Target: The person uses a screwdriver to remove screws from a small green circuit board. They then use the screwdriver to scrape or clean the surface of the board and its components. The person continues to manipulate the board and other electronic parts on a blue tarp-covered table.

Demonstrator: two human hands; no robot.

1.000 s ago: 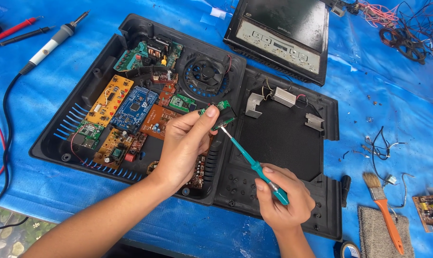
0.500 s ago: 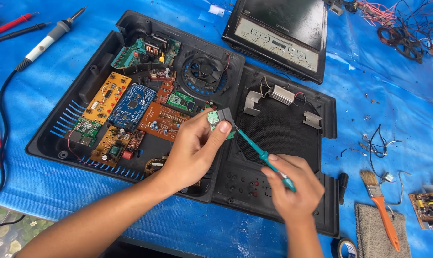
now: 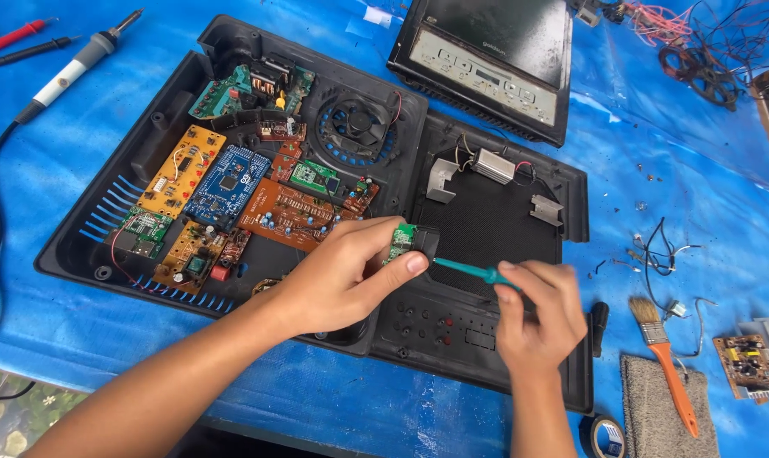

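A small green circuit board is pinched between the thumb and curled fingers of the left hand, the fingers pressed closely around it above the middle of the open black appliance housing. A teal-handled screwdriver is gripped in the closed fingers of the right hand, its tip laid against the small board. Inside the housing, to the left of the held board, several circuit boards are seen: one blue, one yellow and one long orange-brown among them, with one round fan behind them. Three metal brackets are counted on the housing's right half. One paintbrush with an orange handle lies well to the right of the housing, and one soldering iron to its left.
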